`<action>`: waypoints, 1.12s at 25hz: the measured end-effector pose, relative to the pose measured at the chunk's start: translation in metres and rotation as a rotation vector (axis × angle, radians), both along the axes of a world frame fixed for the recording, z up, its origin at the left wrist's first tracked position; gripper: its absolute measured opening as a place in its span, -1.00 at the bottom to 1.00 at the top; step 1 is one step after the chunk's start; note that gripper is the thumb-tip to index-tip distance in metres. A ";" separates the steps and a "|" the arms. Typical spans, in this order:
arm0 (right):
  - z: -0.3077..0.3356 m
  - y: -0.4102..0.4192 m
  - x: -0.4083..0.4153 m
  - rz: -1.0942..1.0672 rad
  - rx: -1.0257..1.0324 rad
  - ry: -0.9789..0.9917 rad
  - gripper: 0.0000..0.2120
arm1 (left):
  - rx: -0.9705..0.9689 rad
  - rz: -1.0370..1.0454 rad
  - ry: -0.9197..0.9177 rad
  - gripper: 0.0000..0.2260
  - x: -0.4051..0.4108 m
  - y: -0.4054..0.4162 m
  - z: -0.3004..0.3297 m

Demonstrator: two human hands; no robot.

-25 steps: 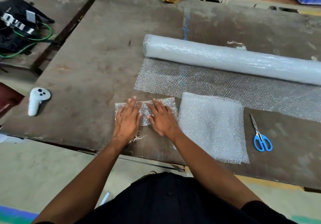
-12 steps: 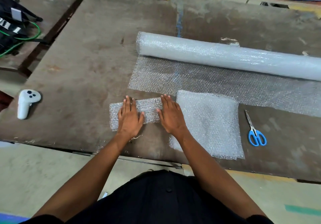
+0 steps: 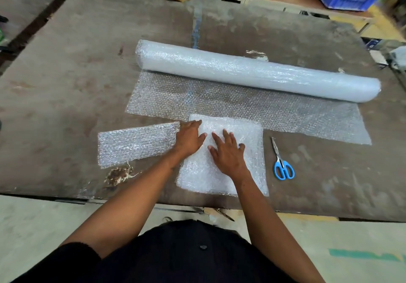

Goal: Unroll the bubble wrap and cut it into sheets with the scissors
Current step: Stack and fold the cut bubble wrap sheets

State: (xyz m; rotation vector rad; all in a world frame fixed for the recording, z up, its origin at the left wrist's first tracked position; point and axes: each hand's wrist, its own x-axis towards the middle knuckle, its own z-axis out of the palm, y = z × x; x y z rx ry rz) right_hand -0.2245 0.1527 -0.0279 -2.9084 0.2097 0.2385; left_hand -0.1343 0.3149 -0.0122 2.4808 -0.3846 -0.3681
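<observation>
Cut strip (image 3: 137, 144): flat on table (image 3: 66, 67), leftmost.
Left hand (image 3: 190, 139): fingers straight, palm down, touching strip's right end and sheet stack's left edge.
Right hand (image 3: 226, 153): spread wide, pressing on sheet stack (image 3: 248, 173) (grips nothing).
Roll (image 3: 252, 69): beyond, partly unrolled toward the person.
Scissors (image 3: 282, 164): lying right of stack, untouched.

From my feed I see a black top (image 3: 175, 258) with short black sleeves (image 3: 74, 254) ending above the elbows, forearms bare. A small dark button (image 3: 203, 247) sits at its centre front. No gloves, rings or watch visible.
</observation>
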 end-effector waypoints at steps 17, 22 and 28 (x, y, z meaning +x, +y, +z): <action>0.007 -0.142 0.009 -0.615 0.560 -0.294 -0.81 | -0.016 0.376 -0.183 -0.82 0.001 -0.017 0.012; 0.005 -0.145 0.007 -0.626 0.581 -0.198 -0.71 | -0.140 0.400 -0.170 -0.95 -0.004 -0.021 0.008; 0.020 -0.139 0.004 -0.664 0.641 -0.284 -0.90 | -0.113 0.452 -0.145 -0.73 -0.019 -0.031 0.004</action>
